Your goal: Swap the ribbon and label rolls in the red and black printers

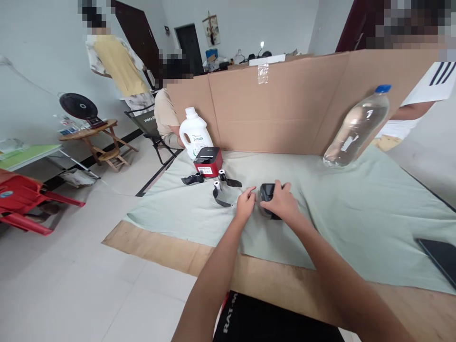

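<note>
My right hand grips a small black boxy device with a dark screen-like face, which sits on the pale green cloth. Its thumb is at the near left side and its fingers are over the right. Just left of the device, my left hand holds nothing; its index finger is stretched towards the device, apart from it. Farther left lie several small rolls with loose black strips, among them one white-cored roll and another beside it. Behind them stands a red and black machine.
A white jug stands behind the red machine. A large clear bottle with a blue cap leans against the cardboard screen. A dark flat device lies at the right edge. People are beyond the screen and at the left.
</note>
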The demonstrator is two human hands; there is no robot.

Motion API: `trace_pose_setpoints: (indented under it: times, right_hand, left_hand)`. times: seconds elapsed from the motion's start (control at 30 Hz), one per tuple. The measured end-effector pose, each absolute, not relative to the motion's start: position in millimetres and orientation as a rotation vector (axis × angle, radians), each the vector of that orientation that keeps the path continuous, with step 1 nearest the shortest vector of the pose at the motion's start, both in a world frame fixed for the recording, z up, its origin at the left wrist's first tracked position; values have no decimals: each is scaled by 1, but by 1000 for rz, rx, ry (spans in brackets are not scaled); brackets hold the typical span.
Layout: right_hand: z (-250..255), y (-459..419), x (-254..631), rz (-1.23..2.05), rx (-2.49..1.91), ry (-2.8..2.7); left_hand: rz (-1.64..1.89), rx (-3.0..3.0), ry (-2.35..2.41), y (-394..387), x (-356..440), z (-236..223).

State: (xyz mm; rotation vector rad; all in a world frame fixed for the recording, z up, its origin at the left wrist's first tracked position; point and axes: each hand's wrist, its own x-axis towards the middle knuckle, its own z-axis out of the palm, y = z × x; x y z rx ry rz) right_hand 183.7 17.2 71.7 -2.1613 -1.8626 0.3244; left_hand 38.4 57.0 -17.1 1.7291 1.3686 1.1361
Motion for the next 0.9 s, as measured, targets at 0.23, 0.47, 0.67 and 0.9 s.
trace_pose_setpoints:
  times: [0.23, 0.47, 0.67, 0.9]
  right_hand:
    - [84, 23, 330, 177, -2179, -1549]
    - [73, 32, 437, 72, -2308, -1231]
    - [51, 40, 460, 118, -2351, -1204]
    - [54, 39, 391, -559, -2016, -1594]
  left_hand:
    - [760, 2242, 1604, 34, 49, -8]
    - [385, 2431, 1654, 25, 55, -14]
    - [358, 2407, 1646, 25, 53, -15]
    - [1078, 2241, 1482, 12, 45, 18]
